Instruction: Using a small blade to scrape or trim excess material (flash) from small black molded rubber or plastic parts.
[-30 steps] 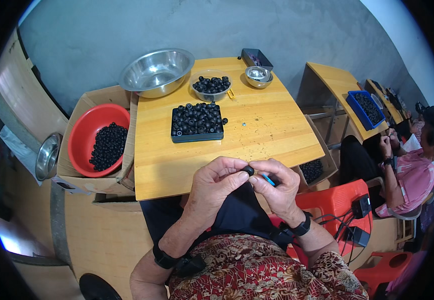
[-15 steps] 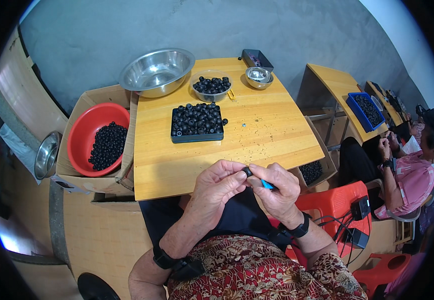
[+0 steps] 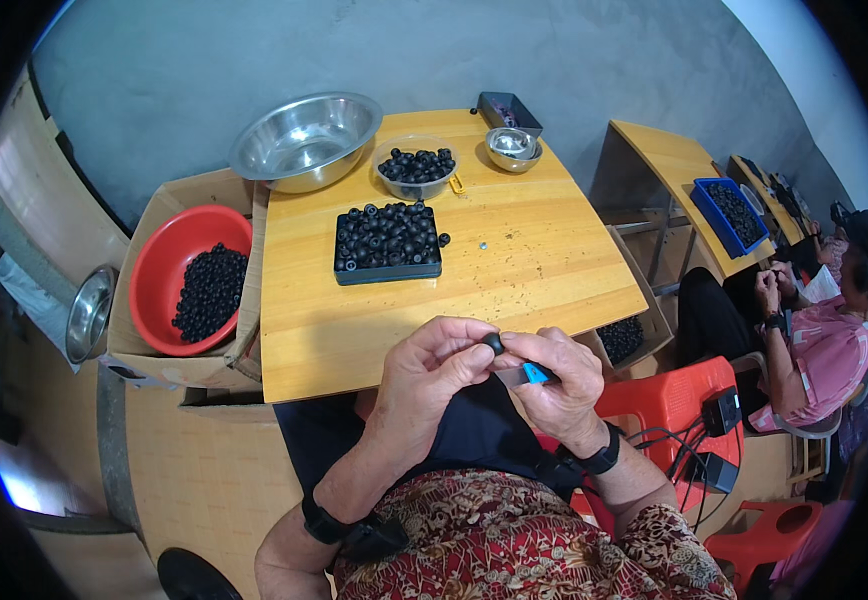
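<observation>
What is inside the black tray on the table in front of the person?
The black tray holds piled round black pieces, some showing a hole. The upper ones hide the tray's bottom, and whatever lies deeper cannot be seen.

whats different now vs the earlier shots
The blue tool in the right hand has tipped slightly, showing more blue. Nothing was visibly picked up or let go: the left hand still pinches a black bead. The black tray and red basin stayed put.
</observation>
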`<state>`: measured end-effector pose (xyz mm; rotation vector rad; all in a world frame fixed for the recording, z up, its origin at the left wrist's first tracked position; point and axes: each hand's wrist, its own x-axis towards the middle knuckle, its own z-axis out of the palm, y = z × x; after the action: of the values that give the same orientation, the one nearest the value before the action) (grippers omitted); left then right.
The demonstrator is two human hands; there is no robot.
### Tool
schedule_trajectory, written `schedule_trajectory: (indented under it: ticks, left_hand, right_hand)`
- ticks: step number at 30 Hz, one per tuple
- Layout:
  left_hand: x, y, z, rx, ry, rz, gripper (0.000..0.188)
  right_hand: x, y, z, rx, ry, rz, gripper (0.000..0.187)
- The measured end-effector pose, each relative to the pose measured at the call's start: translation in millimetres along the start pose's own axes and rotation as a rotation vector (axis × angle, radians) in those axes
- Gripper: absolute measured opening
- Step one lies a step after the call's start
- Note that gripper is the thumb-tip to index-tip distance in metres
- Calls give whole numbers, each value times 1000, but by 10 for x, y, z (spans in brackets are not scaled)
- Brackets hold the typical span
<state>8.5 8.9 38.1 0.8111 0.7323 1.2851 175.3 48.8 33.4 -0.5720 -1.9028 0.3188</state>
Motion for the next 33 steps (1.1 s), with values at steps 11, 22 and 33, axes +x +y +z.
schedule_trajectory:
  ticks: [11,22,33]
  left_hand:
    - [-18,29,52,-1,-18,62,18]
    - [30,-83,0,-75,-25,130,18]
    - [21,-76,-35,-220,-16,29,19]
  right_hand:
    - [18,-5,-40,0,-22,-33,36]
    - [-71,47,-61,113,65,125,29]
    - [65,1,-146,-43,11,-108,27]
